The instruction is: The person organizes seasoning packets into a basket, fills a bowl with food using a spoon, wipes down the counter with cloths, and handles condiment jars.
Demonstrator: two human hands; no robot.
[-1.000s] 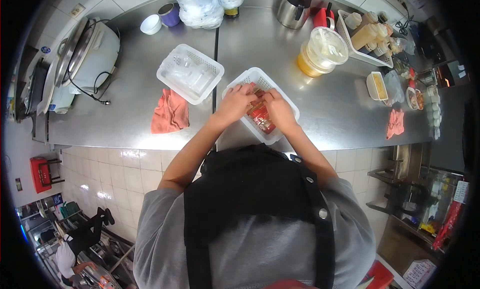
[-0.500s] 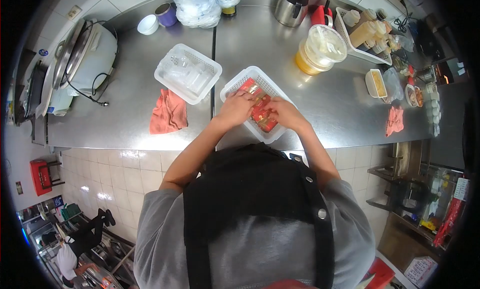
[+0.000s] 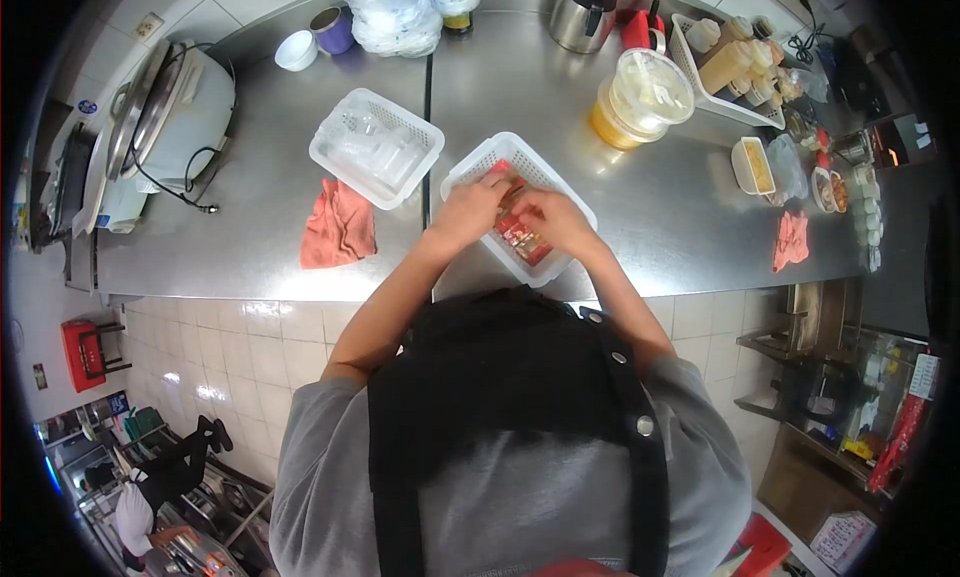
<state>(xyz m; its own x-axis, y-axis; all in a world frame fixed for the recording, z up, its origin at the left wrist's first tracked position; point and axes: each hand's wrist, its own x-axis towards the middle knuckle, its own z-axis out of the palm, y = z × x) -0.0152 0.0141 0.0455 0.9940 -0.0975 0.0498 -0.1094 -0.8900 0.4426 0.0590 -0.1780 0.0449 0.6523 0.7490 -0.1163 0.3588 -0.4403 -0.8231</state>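
Red packets [image 3: 524, 239] lie in a white perforated basket [image 3: 572, 199] near the counter's front edge. My left hand [image 3: 473, 209] reaches over the basket's left side, its fingers closed on the packets near their upper end. Beside it, my right hand [image 3: 556, 219] is over the packets with bent fingers; its fingertips are close to those of my left hand, and whether they hold a packet cannot be made out. A second white basket [image 3: 425, 175] with clear plastic items stands to the left, above a pink cloth [image 3: 338, 227].
Stacked tubs [image 3: 640, 102], a steel jug [image 3: 582, 17] and a basket of bottles [image 3: 735, 117] stand at the right back. A large white cooker [image 3: 200, 112] with a cord is at the left. Another person [image 3: 165, 487] is at the lower left.
My fingers, more spread over the packets half a second ago, are now drawn together near the packets' upper part. The camera view has shifted slightly since the first frame.
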